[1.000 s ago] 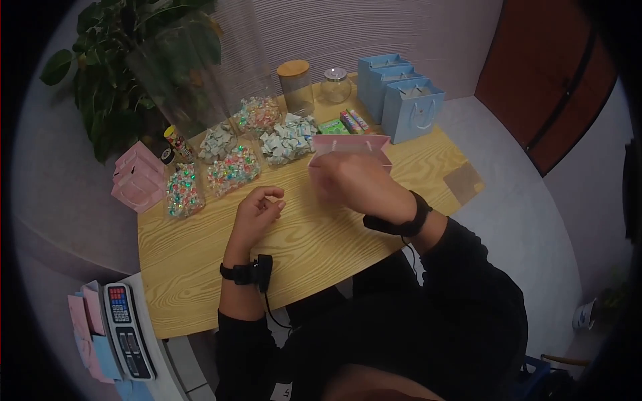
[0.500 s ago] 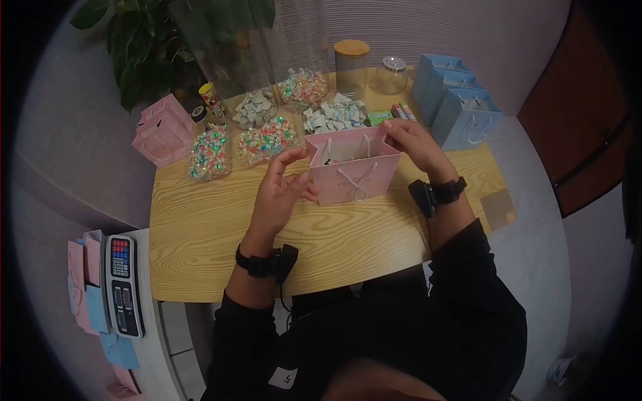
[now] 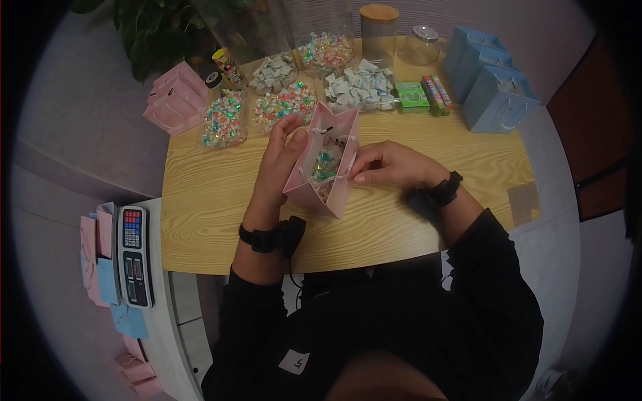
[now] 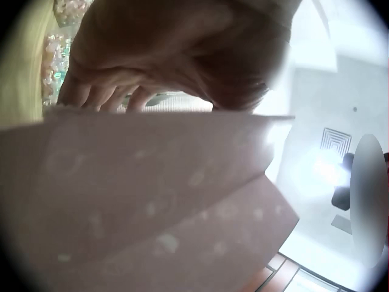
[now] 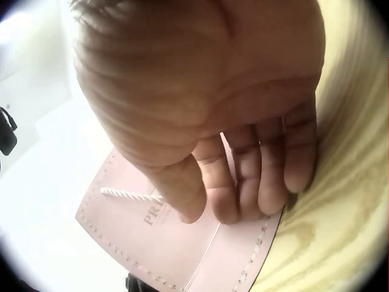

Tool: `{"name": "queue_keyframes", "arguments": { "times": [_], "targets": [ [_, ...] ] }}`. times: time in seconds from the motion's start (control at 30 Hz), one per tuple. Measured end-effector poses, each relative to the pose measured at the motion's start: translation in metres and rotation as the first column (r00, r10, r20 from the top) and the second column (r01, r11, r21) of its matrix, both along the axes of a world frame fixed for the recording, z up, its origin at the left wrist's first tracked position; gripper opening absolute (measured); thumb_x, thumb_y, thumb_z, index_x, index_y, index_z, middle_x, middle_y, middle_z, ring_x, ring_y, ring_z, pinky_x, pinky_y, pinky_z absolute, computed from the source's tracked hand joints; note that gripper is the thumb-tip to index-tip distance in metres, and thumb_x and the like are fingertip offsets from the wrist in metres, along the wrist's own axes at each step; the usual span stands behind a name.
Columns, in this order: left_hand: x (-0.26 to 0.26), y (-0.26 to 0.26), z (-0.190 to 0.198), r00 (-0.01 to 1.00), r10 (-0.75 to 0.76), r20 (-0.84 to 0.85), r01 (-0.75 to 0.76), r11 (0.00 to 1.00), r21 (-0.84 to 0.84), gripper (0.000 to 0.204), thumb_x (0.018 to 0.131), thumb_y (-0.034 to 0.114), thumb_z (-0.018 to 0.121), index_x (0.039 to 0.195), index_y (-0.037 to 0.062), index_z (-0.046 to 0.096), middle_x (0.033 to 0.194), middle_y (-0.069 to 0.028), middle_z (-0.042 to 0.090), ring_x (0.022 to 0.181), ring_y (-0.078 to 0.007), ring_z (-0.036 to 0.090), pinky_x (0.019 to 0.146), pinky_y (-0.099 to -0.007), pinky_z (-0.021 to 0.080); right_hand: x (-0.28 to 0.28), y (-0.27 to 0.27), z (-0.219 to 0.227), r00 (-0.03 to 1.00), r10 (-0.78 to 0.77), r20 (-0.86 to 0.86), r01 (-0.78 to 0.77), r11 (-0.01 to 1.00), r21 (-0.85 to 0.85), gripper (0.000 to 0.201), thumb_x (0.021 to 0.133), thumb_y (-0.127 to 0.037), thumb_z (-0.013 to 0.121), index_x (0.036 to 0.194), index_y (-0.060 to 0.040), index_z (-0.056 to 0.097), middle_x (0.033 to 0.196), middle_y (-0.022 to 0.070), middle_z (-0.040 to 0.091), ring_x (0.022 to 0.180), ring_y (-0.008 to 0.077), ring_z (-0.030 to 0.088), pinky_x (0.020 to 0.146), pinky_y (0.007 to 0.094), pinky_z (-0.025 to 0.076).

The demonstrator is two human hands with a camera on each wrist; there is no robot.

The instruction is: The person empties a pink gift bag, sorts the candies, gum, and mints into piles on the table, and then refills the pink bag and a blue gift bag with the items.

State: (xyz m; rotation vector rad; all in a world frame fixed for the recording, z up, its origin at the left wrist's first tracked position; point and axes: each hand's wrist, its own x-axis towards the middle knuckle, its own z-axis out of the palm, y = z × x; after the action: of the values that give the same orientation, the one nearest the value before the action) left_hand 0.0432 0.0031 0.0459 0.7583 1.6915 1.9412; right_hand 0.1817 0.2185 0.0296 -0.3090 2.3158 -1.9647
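Observation:
An upright pink paper bag [image 3: 342, 175] with white rope handles stands on the table, its mouth open towards the head view, wrapped candies [image 3: 326, 164] inside. Along its left side is my left hand [image 3: 277, 160], fingers loosely bent; in the left wrist view that hand [image 4: 182, 55] lies against the bag [image 4: 140, 207], fingertips hidden behind it. My right hand [image 3: 396, 166] touches the bag's right face. The right wrist view shows that hand's [image 5: 213, 91] relaxed fingers on the printed face of the bag [image 5: 140, 231], thumb and forefinger apart, near a handle.
Behind are clear packs of candies [image 3: 224, 120], white-wrapped sweets [image 3: 361, 87], a green box [image 3: 412, 97], candy sticks [image 3: 436, 95] and two lidded jars [image 3: 379, 37]. Blue bags [image 3: 498, 100] stand right, pink bags [image 3: 177, 100] left. A scale [image 3: 136, 257] sits beside the table.
The pink bag has turned so that its printed face points right, and it has shifted slightly left. My right hand has come down from its top edge to its side. The head view has tilted down.

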Motion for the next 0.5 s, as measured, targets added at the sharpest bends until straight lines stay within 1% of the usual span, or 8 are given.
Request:
{"name": "queue_keyframes", "arguments": {
  "times": [0.07,0.2,0.27,0.3,0.37,0.4,0.47,0.5],
  "targets": [
    [0.0,-0.007,0.012,0.983,-0.184,0.02,0.184,0.983,0.011,0.063,0.096,0.035,0.06,0.143,0.0016,0.034,0.142,-0.0126,0.042,0.124,-0.0213,0.048,0.105,-0.0323,0.036,-0.002,-0.006,-0.005,0.999,-0.001,0.05,-0.009,0.983,0.183,0.019,0.09,-0.021,0.071,0.095,-0.003,0.071,0.081,0.0005,0.065,0.075,0.0083,0.058,0.071,0.0259,0.048],
    [0.01,-0.015,0.033,0.966,-0.257,-0.033,0.256,0.966,-0.012,0.061,0.093,0.027,0.062,0.142,0.0005,0.037,0.139,-0.0123,0.046,0.122,-0.0205,0.05,0.105,-0.0312,0.036,-0.006,-0.002,-0.012,0.995,-0.038,0.098,0.011,0.964,0.264,0.018,0.09,-0.021,0.07,0.089,-0.0026,0.069,0.078,0.0006,0.065,0.074,0.0079,0.058,0.07,0.0264,0.047],
    [0.001,-0.021,0.033,0.958,-0.279,0.058,0.284,0.955,-0.092,0.053,0.09,0.017,0.061,0.137,-0.0009,0.045,0.127,-0.011,0.056,0.113,-0.0177,0.056,0.098,-0.0296,0.042,-0.008,0.001,-0.017,0.998,-0.021,0.066,0.007,0.978,0.211,0.023,0.091,-0.024,0.069,0.088,-0.0014,0.067,0.081,0.0014,0.065,0.073,0.0091,0.059,0.068,0.0263,0.049],
    [-0.005,-0.026,0.032,0.959,-0.278,0.06,0.282,0.955,-0.092,0.053,0.09,0.017,0.061,0.137,-0.0009,0.045,0.127,-0.011,0.056,0.113,-0.0177,0.056,0.098,-0.0296,0.042,-0.007,0.002,-0.019,0.997,-0.019,0.068,0.005,0.978,0.21,0.023,0.091,-0.024,0.069,0.088,-0.0014,0.067,0.081,0.0014,0.065,0.073,0.0091,0.059,0.068,0.0263,0.049],
    [-0.022,-0.034,0.029,0.945,-0.191,0.267,0.21,0.977,-0.044,0.047,0.087,0.013,0.06,0.131,-0.0018,0.052,0.114,-0.0082,0.064,0.102,-0.0153,0.062,0.089,-0.0286,0.047,-0.005,0.001,-0.01,0.967,-0.057,0.249,0.084,0.991,-0.1,0.031,0.091,-0.03,0.07,0.101,-0.002,0.063,0.087,0.0026,0.065,0.075,0.0118,0.061,0.069,0.0253,0.051],
    [-0.031,-0.036,0.024,0.938,-0.197,0.284,0.201,0.979,0.016,0.044,0.087,0.008,0.059,0.129,-0.0029,0.053,0.109,-0.0084,0.066,0.097,-0.0161,0.064,0.085,-0.0284,0.049,-0.005,0.001,-0.009,0.967,-0.055,0.248,0.082,0.992,-0.1,0.031,0.091,-0.03,0.07,0.101,-0.002,0.063,0.087,0.0026,0.065,0.075,0.0118,0.061,0.069,0.0253,0.051],
    [-0.049,-0.04,0.009,0.933,-0.204,0.298,0.198,0.979,0.051,0.043,0.087,0.005,0.057,0.129,-0.0033,0.052,0.111,-0.0098,0.066,0.098,-0.0166,0.064,0.086,-0.0285,0.05,-0.005,0.001,-0.007,0.909,-0.201,0.365,0.272,0.95,-0.153,0.046,0.093,-0.04,0.065,0.12,-0.0036,0.053,0.1,0.0056,0.063,0.079,0.0146,0.064,0.071,0.0253,0.054],
    [-0.055,-0.039,0.002,0.926,-0.215,0.311,0.198,0.976,0.088,0.043,0.088,0.003,0.056,0.129,-0.0037,0.051,0.112,-0.0112,0.065,0.1,-0.0172,0.064,0.086,-0.0286,0.051,-0.006,0.002,-0.008,0.91,-0.203,0.362,0.273,0.949,-0.155,0.046,0.093,-0.04,0.065,0.12,-0.0036,0.053,0.1,0.0056,0.063,0.079,0.0146,0.064,0.071,0.0253,0.054]
  ]
}}
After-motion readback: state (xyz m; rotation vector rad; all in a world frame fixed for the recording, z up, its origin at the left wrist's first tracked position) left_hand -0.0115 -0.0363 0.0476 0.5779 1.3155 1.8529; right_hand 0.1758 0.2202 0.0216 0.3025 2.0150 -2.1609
